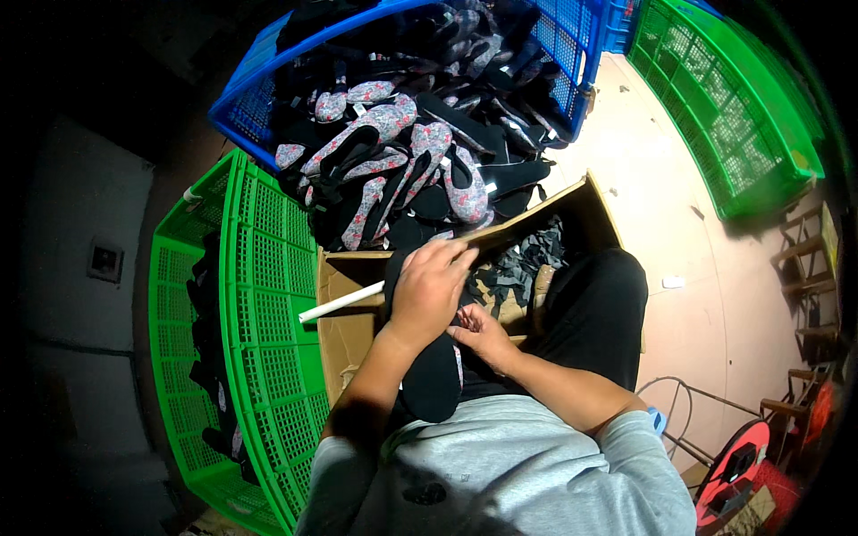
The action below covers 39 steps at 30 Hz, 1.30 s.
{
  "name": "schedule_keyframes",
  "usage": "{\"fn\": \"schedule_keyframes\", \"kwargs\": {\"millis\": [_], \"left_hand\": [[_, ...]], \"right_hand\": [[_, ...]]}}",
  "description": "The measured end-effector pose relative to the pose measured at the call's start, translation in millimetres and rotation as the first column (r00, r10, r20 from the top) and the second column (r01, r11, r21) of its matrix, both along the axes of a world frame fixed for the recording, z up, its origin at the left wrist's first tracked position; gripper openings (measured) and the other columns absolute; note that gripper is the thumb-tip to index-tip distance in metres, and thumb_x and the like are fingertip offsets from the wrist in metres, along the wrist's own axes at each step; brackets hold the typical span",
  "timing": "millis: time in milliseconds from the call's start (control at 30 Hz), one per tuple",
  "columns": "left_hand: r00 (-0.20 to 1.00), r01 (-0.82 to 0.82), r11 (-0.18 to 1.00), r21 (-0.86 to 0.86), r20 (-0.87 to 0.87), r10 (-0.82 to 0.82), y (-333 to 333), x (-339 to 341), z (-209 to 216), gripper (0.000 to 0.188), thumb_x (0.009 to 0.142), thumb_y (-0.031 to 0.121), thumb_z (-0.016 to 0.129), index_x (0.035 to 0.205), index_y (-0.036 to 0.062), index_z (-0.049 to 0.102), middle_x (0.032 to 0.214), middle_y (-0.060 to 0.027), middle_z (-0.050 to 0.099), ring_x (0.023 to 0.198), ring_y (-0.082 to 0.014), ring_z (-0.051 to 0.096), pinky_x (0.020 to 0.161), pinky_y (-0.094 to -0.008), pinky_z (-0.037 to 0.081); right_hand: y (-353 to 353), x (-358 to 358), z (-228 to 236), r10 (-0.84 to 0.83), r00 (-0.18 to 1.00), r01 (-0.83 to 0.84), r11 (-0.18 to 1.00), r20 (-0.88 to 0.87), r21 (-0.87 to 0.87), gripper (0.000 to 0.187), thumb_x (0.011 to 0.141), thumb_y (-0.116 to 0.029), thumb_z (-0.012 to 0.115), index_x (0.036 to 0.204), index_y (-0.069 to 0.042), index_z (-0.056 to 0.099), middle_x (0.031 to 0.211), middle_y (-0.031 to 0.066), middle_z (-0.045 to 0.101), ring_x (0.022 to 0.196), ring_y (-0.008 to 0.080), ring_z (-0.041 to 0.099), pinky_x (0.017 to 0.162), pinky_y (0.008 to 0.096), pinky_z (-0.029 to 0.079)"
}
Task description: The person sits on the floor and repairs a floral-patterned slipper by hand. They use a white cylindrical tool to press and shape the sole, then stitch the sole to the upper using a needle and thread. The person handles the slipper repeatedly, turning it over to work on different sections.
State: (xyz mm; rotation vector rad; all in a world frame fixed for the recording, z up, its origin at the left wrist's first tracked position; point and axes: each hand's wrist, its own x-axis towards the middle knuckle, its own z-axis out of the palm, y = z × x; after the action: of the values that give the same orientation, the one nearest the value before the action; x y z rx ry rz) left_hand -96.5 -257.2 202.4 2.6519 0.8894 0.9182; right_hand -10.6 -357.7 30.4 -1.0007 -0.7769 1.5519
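Your grey shirt [500, 464] is filling the space closest to the camera, at six o'clock, and the black slipper [432, 384] is lying lengthwise just ahead of it. Your left hand [431, 288] is covering its twelve o'clock end, fingers outstretched and slightly parted; the underside is hidden, so I cannot tell whether they are gripping. Your right hand [483, 338] is working at its two o'clock edge, thumb and fingertips curled close together; what they are pinching, if anything, is not showing.

If your left palm is only resting there, a tug from the right could be twisting the slipper loose, dropping it among the dark scraps [536, 255] in the cardboard box [340, 338] at one o'clock, where black is hiding black. The white tube [344, 302] is jutting out at ten o'clock, so a leftward swing could be knocking it.
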Motion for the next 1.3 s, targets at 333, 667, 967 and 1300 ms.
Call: {"fn": "schedule_keyframes", "kwargs": {"millis": [333,667,967,1300], "left_hand": [[0.948,-0.315,0.948,-0.037,0.025,0.316,2,-34,-1,0.023,0.074,0.000,0.070,0.095,0.0033,0.063,0.114,-0.0155,0.059,0.109,-0.0359,0.056,0.097,-0.0431,0.043],[0.774,-0.026,0.326,-0.945,0.187,0.605,-59,-119,-76,0.031,0.091,-0.002,0.062,0.120,0.0006,0.050,0.100,-0.0034,0.056,0.092,-0.0083,0.056,0.080,-0.0212,0.047],[0.566,0.284,0.273,-0.919,0.391,0.725,-84,-111,-68,0.025,0.083,-0.011,0.064,0.088,0.0075,0.048,0.080,0.0036,0.048,0.074,-0.0048,0.048,0.069,-0.0206,0.041],[0.722,-0.576,0.749,-0.328,0.226,0.654,-112,-115,-72,0.032,0.066,-0.012,0.068,0.070,0.0044,0.040,0.068,-0.0100,0.038,0.059,-0.0261,0.040,0.053,-0.0337,0.033]], "right_hand": [[-7,5,32,0.023,1.000,-0.024,0.999,-0.019,-0.030,0.028,0.087,-0.012,0.074,0.091,-0.010,0.046,0.079,-0.0076,0.037,0.071,0.0038,0.035,0.063,0.0201,0.035],[-5,4,25,0.054,0.998,-0.050,0.995,0.044,-0.090,0.032,0.084,-0.013,0.079,0.088,-0.010,0.047,0.076,-0.0073,0.040,0.069,0.0042,0.037,0.060,0.0218,0.036],[-13,1,22,0.152,0.975,-0.141,0.987,0.161,-0.075,0.036,0.084,-0.019,0.079,0.080,-0.009,0.045,0.072,-0.0055,0.037,0.067,0.0068,0.035,0.058,0.0253,0.035],[-21,-8,46,0.143,0.941,-0.160,0.987,0.306,0.030,0.025,0.085,-0.007,0.073,0.080,-0.004,0.049,0.071,-0.0041,0.042,0.069,0.0064,0.040,0.060,0.0245,0.038]]}}
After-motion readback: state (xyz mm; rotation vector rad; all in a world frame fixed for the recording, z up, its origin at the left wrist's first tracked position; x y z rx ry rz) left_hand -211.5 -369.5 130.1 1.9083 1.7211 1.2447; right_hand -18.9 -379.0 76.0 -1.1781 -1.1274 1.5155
